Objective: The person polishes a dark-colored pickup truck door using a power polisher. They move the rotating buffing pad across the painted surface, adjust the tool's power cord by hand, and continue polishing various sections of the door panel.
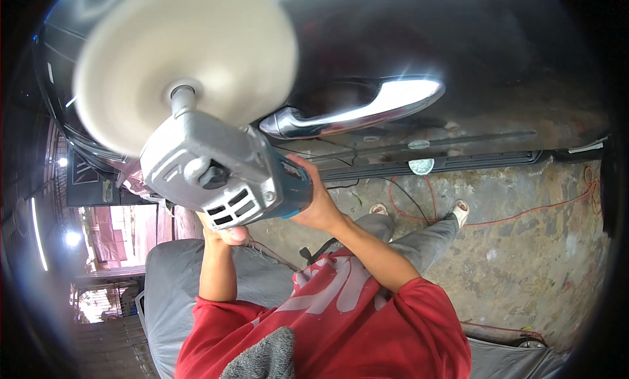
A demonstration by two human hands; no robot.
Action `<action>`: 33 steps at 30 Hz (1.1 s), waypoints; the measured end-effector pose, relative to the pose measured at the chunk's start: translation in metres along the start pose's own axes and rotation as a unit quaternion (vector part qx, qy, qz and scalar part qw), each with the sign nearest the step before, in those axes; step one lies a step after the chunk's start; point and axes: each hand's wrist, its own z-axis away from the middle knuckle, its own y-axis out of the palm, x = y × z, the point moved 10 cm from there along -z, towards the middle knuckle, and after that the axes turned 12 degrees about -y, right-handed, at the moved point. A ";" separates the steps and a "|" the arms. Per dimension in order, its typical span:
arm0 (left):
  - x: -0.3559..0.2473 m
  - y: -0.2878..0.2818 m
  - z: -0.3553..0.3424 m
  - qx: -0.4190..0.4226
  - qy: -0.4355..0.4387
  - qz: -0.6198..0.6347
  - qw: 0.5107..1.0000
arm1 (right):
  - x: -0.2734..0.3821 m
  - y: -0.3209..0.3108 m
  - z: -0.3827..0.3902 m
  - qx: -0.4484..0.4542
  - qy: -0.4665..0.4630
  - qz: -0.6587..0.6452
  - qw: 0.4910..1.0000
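Note:
A car polisher [213, 166] with a silver metal head and a blue-green body is held up in front of me. Its round cream pad [242, 45] is blurred, as if spinning, and is raised against the dark car door [498, 71]. My right hand [318, 199] wraps round the blue-green body. Below the metal head, my left hand [229, 235] grips the tool from the other side; most of its fingers are hidden behind the housing. Just right of the pad is the chrome door handle [367, 110].
An orange cord [517, 218] and a dark cable lie across the stained concrete floor [511, 267]. A running board [472, 161] lines the car's lower edge. Close behind me stands something under a grey cover [170, 281]. A grey towel [262, 356] hangs over my red shirt.

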 end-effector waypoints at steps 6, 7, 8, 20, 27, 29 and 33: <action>0.063 -0.048 0.037 -0.107 -0.016 -0.070 0.992 | -0.014 0.025 0.004 0.052 0.029 0.022 0.998; 0.064 -0.050 0.037 -0.107 -0.005 -0.072 0.992 | -0.015 0.028 0.002 0.064 0.037 0.038 0.997; 0.060 -0.049 0.036 -0.088 0.019 -0.060 0.994 | -0.016 0.030 0.001 0.075 0.045 0.053 0.995; -0.002 0.005 -0.010 -0.065 -0.050 0.064 0.995 | 0.010 -0.003 -0.005 0.035 0.034 0.033 0.998; -0.069 0.056 -0.047 0.010 -0.066 0.159 0.985 | 0.044 -0.041 -0.012 -0.013 0.015 0.014 1.000; -0.074 0.061 -0.051 0.013 -0.059 0.147 0.987 | 0.048 -0.047 -0.013 -0.014 0.005 0.035 0.999; -0.060 0.050 -0.039 0.033 -0.023 0.080 0.996 | 0.041 -0.043 -0.013 -0.003 0.033 0.040 0.999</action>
